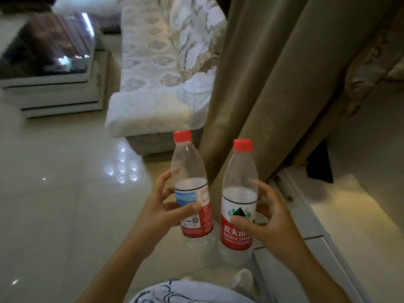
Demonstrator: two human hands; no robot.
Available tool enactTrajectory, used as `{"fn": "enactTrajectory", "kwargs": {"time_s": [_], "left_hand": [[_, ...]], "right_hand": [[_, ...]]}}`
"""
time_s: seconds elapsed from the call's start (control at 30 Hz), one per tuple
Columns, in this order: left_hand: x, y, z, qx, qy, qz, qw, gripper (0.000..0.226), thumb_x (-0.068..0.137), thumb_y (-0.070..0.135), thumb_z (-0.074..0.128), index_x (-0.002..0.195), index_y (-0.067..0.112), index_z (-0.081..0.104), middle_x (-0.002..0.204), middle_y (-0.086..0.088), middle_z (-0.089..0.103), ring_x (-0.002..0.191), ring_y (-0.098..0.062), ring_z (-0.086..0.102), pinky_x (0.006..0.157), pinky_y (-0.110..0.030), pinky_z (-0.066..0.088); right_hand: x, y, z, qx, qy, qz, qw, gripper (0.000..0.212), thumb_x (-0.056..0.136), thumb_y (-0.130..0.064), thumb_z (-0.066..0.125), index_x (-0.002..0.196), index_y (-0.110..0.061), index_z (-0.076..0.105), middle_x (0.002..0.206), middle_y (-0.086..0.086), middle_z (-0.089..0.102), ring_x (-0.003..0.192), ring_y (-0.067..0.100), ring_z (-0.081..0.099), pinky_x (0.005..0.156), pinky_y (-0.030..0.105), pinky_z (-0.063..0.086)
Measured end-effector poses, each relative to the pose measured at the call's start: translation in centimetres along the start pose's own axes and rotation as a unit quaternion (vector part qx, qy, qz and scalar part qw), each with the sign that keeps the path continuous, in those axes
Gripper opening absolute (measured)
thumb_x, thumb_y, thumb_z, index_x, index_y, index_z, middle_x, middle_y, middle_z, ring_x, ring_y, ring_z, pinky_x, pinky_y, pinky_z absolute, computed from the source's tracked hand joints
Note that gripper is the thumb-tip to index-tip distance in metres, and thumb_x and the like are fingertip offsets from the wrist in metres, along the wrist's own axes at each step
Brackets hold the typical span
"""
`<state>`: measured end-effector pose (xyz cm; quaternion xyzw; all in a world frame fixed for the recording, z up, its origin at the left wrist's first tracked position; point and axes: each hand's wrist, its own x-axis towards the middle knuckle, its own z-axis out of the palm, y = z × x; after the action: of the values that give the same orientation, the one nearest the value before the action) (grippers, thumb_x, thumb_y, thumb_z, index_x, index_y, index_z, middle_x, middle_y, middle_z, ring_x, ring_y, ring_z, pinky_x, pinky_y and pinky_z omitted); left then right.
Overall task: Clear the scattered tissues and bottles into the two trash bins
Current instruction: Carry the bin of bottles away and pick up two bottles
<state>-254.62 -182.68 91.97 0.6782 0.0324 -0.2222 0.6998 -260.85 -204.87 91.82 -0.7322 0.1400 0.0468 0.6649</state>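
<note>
The left hand (166,206) covers part of the left bottle's label (194,212); the right hand (260,217) hides the right bottle's label (237,219) edge. The coffee table (50,57) is blurred and cropped at left. No trash bins show.

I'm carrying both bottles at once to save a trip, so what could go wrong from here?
1. The right hand holds the right bottle loosely, with some fingers spread off it, so it might slip.
2. No bin is in view, so both hands, including the left hand on the left bottle, stay occupied until you find one.
</note>
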Motion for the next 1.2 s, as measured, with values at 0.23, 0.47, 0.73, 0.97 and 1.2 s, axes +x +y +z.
{"fn": "enactTrajectory", "kwargs": {"time_s": [0.23,0.47,0.73,0.97,1.2], "left_hand": [[-5.4,-0.2,-11.1,-0.029,0.134,0.052,0.989,0.096,0.054,0.031,0.091,0.128,0.057,0.036,0.126,0.005,0.056,0.098,-0.018,0.069,0.078,-0.041,0.057],[-9.2,-1.6,-18.3,-0.104,0.312,0.055,0.943,0.087,0.057,0.023,0.08,0.124,0.056,0.038,0.122,0.006,0.057,0.089,-0.009,0.07,0.065,-0.03,0.058],[-7.2,-0.2,-25.7,-0.127,0.425,0.054,0.895,0.089,0.059,0.028,0.08,0.13,0.055,0.034,0.119,0.008,0.059,0.087,-0.006,0.07,0.062,-0.025,0.057],[-3.8,2.5,-34.9,-0.128,0.485,0.051,0.864,0.09,0.061,0.03,0.079,0.135,0.051,0.032,0.122,0.005,0.06,0.094,-0.015,0.069,0.067,-0.028,0.059],[-3.1,2.9,-43.0,-0.123,0.541,0.051,0.83,0.087,0.063,0.029,0.077,0.134,0.052,0.032,0.118,0.007,0.061,0.094,-0.013,0.069,0.074,-0.033,0.059]], "right_hand": [[3.0,-3.6,11.7,-0.059,-0.164,-0.03,0.984,0.082,0.052,-0.036,0.081,0.123,-0.047,0.042,0.123,-0.015,0.057,0.11,0.012,0.059,0.085,0.04,0.056],[6.9,-6.1,21.4,-0.113,-0.312,-0.074,0.94,0.083,0.055,-0.037,0.081,0.126,-0.048,0.041,0.123,-0.012,0.057,0.108,0.014,0.061,0.079,0.037,0.058],[13.3,-8.6,32.6,-0.143,-0.402,-0.116,0.897,0.079,0.06,-0.038,0.078,0.127,-0.049,0.037,0.117,-0.022,0.057,0.101,-0.001,0.06,0.072,0.022,0.055],[20.7,-11.5,42.5,-0.139,-0.445,-0.103,0.878,0.079,0.053,-0.043,0.077,0.12,-0.055,0.036,0.117,-0.013,0.058,0.1,0.011,0.063,0.072,0.028,0.056],[24.4,-13.9,53.2,-0.172,-0.504,-0.115,0.838,0.08,0.053,-0.045,0.076,0.122,-0.053,0.036,0.119,-0.01,0.057,0.102,0.015,0.062,0.081,0.042,0.058]]}}
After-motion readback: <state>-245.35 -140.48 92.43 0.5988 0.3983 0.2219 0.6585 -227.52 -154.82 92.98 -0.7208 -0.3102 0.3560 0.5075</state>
